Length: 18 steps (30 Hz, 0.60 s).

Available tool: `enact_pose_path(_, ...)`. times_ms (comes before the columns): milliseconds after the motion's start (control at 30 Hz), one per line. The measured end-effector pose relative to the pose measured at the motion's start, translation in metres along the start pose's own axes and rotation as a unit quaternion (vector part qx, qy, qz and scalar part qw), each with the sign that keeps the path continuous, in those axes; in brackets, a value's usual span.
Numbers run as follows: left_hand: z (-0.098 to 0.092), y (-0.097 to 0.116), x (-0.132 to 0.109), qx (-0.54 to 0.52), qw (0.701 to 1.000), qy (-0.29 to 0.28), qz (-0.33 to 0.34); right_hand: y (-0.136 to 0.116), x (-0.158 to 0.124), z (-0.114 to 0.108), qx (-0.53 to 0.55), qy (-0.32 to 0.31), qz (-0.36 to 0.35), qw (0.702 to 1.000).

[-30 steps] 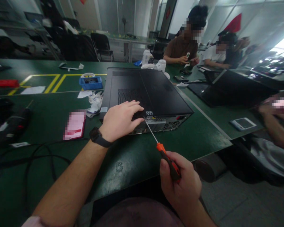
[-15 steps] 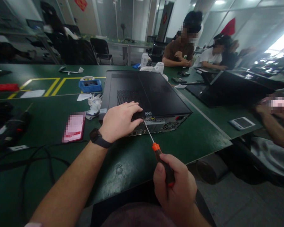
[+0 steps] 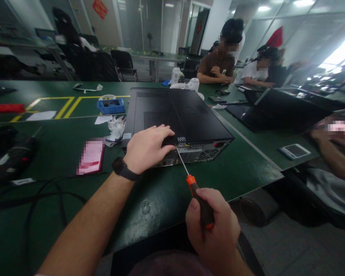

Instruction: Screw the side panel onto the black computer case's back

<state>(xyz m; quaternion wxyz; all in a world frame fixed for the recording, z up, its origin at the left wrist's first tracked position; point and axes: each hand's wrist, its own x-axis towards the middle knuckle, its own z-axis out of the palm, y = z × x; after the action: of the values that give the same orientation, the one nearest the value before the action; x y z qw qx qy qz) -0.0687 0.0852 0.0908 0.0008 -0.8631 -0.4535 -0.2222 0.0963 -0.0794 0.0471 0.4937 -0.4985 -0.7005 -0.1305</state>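
A black desktop computer case (image 3: pixel 199 119) lies flat on the green table (image 3: pixel 149 218), its back panel with the fan grille facing me. My left hand (image 3: pixel 149 145) rests over the case's near edge, fingers stretched across the top and the thumb along the back edge. Wrapped in my right hand (image 3: pixel 215 226) is the black and orange handle of a screwdriver (image 3: pixel 192 182). Its shaft slants up and away, and the tip reaches the back edge of the case beside my left thumb. What exactly the tip touches is too small to make out.
Left of the case are a white glove (image 3: pixel 115 129), a blue bin (image 3: pixel 111 106), a pink-red phone (image 3: pixel 92 155) and black cables (image 3: pixel 36 199). Rightward lie a small pale device (image 3: pixel 295 150) and a large dark panel (image 3: pixel 287 109). People sit at the right and behind.
The view has shifted slightly. My left hand stays on the case, and the screwdriver stays at the same spot in my right hand with hardly any visible change.
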Motion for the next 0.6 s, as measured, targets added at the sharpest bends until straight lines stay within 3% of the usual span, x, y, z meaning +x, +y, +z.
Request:
enact_pose_path(300, -0.0002, 0.0002, 0.0000, 0.002, 1.000, 0.010, 0.005, 0.0043, -0.0047, -0.0009, 0.013, 0.007, 0.038, 0.999)
enact_pose_path(600, -0.0001, -0.0004, 0.0000, 0.000, 1.000, 0.014, 0.001, 0.0054, -0.0073, 0.0005, 0.041, 0.003, 0.026, 0.999)
